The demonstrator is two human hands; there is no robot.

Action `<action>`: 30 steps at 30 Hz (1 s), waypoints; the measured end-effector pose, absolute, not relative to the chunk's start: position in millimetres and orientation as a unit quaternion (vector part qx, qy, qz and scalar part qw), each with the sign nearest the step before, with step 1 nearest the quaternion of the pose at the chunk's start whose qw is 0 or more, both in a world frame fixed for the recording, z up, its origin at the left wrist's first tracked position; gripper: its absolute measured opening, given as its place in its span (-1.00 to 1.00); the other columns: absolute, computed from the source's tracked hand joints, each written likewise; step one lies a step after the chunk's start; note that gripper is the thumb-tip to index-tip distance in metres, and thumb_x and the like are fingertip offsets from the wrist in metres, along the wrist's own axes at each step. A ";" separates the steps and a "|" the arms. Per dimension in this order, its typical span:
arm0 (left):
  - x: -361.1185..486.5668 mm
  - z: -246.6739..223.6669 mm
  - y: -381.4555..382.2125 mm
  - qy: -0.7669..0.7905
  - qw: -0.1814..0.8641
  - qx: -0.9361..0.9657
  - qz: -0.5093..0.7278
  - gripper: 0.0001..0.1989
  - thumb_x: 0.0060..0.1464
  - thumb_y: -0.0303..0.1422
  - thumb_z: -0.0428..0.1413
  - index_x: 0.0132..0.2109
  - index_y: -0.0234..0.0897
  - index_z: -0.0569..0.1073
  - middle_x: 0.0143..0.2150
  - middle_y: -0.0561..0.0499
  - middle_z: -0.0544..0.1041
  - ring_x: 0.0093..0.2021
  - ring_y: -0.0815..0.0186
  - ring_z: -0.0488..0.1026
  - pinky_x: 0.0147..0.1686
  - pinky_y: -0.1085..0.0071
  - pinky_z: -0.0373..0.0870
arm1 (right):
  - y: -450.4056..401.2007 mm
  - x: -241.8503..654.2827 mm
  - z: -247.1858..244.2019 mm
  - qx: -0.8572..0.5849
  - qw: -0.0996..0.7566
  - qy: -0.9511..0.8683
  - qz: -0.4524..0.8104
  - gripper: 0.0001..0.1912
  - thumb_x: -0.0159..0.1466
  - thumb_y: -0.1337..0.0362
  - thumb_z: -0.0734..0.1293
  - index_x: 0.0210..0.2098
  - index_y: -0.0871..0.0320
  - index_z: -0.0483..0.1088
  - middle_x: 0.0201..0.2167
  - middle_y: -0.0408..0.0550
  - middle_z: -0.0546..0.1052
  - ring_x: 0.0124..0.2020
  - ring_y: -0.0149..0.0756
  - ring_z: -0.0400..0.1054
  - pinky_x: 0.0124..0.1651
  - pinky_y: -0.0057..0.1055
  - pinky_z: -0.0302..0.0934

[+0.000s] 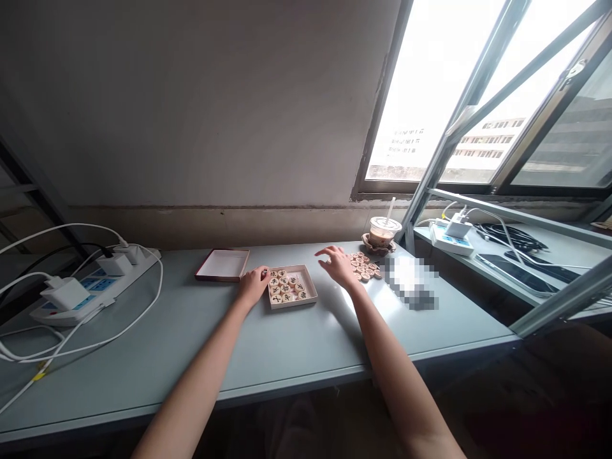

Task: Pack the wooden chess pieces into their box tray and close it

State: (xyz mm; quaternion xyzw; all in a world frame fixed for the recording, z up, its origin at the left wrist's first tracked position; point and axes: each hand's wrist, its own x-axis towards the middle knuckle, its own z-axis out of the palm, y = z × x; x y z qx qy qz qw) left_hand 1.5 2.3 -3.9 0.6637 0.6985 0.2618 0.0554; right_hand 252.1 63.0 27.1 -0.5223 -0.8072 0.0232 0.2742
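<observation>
A shallow open box (312, 299) stands on the desk with several round wooden xiangqi pieces (285, 288) lying flat inside, mostly toward its left and front. My left hand (253, 285) is closed on the box's left wall, fingers curled at the rim; a small dark spot shows by the fingertips. My right hand (338, 264) hovers between the box and a cluster of loose xiangqi pieces (366, 268). Its thumb and fingers are apart, pointing left, and I see nothing held in them. The hand and wrist hide part of that cluster.
The red-edged box lid (222, 264) lies left of my left hand. A drink cup with a straw (385, 231) stands in a carton holder behind the loose pieces. A blurred patch (411, 282) lies to their right. A power strip (95, 287) with looping white cables occupies the desk's left.
</observation>
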 end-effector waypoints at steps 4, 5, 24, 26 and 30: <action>2.4 -3.2 1.4 0.700 0.052 0.661 0.264 -0.72 0.16 -0.31 -0.05 -0.08 -0.25 0.47 -0.17 -0.06 0.56 -0.20 0.26 0.47 -0.24 0.46 0.28 | 48.0 228.7 26.1 -0.355 0.206 -0.908 0.084 -0.72 0.21 0.32 0.29 -0.09 -0.02 0.43 -0.11 -0.09 0.46 -0.07 -0.22 0.24 -0.10 -0.33 0.07; 2.5 -3.3 1.5 0.700 0.053 0.661 0.265 -0.72 0.16 -0.31 -0.05 -0.08 -0.25 0.47 -0.17 -0.06 0.56 -0.20 0.26 0.47 -0.23 0.46 0.28 | 44.9 223.4 24.4 -0.346 0.187 -0.916 0.075 -0.72 0.21 0.33 0.29 -0.09 -0.03 0.44 -0.11 -0.10 0.47 -0.07 -0.22 0.25 -0.11 -0.34 0.07; -0.8 -5.7 4.1 0.697 0.060 0.668 0.254 -0.71 0.17 -0.29 -0.09 -0.09 -0.23 0.47 -0.26 -0.04 0.56 -0.24 0.25 0.46 -0.30 0.46 0.27 | 57.6 266.2 28.3 -0.597 0.178 -0.779 -0.073 -0.78 0.18 0.35 0.28 -0.16 0.12 0.39 -0.12 0.06 0.38 -0.05 -0.09 0.13 -0.02 -0.15 -0.09; -1.1 -6.1 4.2 0.695 0.059 0.669 0.255 -0.70 0.16 -0.28 -0.09 -0.09 -0.23 0.47 -0.26 -0.04 0.56 -0.25 0.25 0.46 -0.30 0.46 0.26 | 58.0 266.1 28.7 -0.592 0.193 -0.779 -0.076 -0.76 0.17 0.41 0.24 -0.16 0.13 0.40 -0.13 0.06 0.38 -0.05 -0.10 0.14 -0.02 -0.15 -0.08; -1.1 -5.8 4.0 0.693 0.065 0.671 0.256 -0.70 0.17 -0.29 -0.09 -0.07 -0.24 0.46 -0.25 -0.05 0.56 -0.24 0.25 0.47 -0.29 0.46 0.27 | 47.0 248.7 37.1 -0.483 0.217 -0.848 0.033 -0.75 0.19 0.41 0.25 -0.18 0.06 0.44 -0.13 -0.03 0.42 -0.07 -0.19 0.21 -0.05 -0.26 0.01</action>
